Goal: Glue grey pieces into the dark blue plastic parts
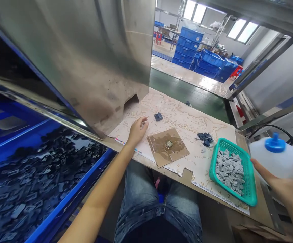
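My left hand [137, 131] rests on the printed sheet with its fingers loosely bent and apart, holding nothing. Just beyond its fingertips lies a small dark plastic part [158, 116]. A brown cardboard square [159, 143] with a wet-looking stain and a small round metallic piece [169, 144] at its middle lies to the right of this hand. At the right edge, my right hand [283, 189], smeared by motion, is around a white plastic bottle [278, 158] with a blue cap; its grip is partly hidden.
A green basket [213, 162] of grey pieces stands at the table's right, beside several dark parts [205, 139]. A metal housing [106, 67] rises at left, above a blue bin [52, 209] full of dark parts. Behind the table runs a green conveyor belt [187, 91]; blue crates [187, 44] stand beyond.
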Demonstrator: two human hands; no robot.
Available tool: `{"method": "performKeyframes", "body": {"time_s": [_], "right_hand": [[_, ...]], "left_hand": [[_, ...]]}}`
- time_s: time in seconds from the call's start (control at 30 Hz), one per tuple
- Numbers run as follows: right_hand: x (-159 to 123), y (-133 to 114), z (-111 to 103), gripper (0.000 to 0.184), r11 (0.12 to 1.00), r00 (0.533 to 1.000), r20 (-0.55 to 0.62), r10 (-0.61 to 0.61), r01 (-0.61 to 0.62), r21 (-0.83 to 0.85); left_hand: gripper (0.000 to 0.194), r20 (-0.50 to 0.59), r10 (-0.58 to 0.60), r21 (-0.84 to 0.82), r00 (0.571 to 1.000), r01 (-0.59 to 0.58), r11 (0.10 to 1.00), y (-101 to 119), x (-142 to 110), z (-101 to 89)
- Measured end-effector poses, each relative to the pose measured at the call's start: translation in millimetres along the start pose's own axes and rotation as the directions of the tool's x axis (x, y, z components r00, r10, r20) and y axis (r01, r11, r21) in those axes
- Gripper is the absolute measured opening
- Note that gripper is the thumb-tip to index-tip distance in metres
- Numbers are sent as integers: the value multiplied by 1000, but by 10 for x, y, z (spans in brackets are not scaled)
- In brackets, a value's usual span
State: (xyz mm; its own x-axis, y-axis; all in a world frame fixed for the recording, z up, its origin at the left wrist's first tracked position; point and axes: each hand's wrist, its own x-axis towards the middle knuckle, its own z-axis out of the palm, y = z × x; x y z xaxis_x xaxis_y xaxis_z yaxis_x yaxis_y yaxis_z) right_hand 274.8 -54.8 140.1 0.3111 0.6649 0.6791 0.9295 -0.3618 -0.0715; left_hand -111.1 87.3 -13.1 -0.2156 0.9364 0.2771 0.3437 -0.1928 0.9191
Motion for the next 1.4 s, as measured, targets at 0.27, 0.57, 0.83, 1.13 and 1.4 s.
{"method": "performKeyframes", "body": {"time_s": [0.27, 0.57, 0.83, 1.13, 1.4], "right_hand": [[323, -936, 228, 49, 543, 481, -265, -836, 792, -279], [499, -1142, 590, 14, 125, 74, -159, -985, 932, -341], [384, -1271, 802, 16, 74, 38, -137, -990, 959, -275], [397, -1269, 895, 13, 58, 19, -136, -991, 956, -286], [314, -1333, 908, 15, 39, 11, -101, -995, 960, -276]], "left_hand": [[22, -142, -83, -142, 986, 62, 988, -75, 78, 8], [23, -192, -173, -293, 966, 111, 950, -103, 104, 14], [22, -161, -190, -331, 968, 128, 935, -59, 92, 4], [21, -137, -199, -326, 970, 146, 934, -22, 82, -14], [19, -119, -202, -319, 972, 155, 935, -15, 75, -16]]}}
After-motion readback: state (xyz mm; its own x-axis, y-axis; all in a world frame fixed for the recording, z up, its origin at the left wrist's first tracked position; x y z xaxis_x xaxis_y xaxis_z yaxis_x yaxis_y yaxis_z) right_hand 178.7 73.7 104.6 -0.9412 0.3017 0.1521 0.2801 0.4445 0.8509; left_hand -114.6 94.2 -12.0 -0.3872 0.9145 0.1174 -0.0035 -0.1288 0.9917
